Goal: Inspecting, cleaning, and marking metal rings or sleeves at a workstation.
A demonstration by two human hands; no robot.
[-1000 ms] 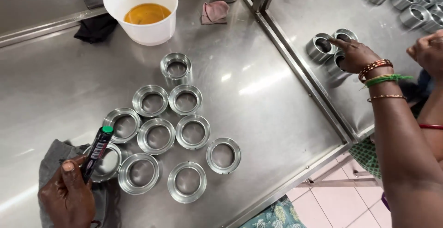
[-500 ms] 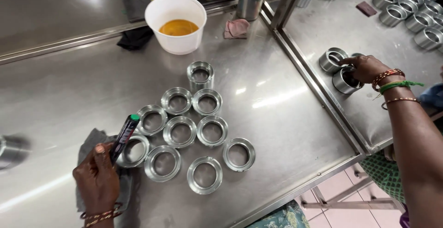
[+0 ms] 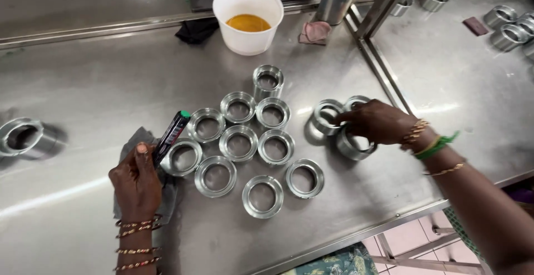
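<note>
Three metal rings (image 3: 339,124) sit bunched under the right hand (image 3: 378,122), whose fingers are curled down over them, gripping the rims so they stay together as one small cluster just right of the main group. That group, ten rings (image 3: 239,141) laid flat and touching in loose rows, fills the middle of the steel table (image 3: 83,86), openings up so each is easy to reach. The left hand (image 3: 136,183) rests on a grey cloth (image 3: 130,147), fingers closed round a black marker (image 3: 171,136) with a green cap, tip angled toward the nearest ring. Behind stands a white tub (image 3: 247,19) of yellow liquid, and one lone ring (image 3: 22,137) lies well apart at the left edge.
</note>
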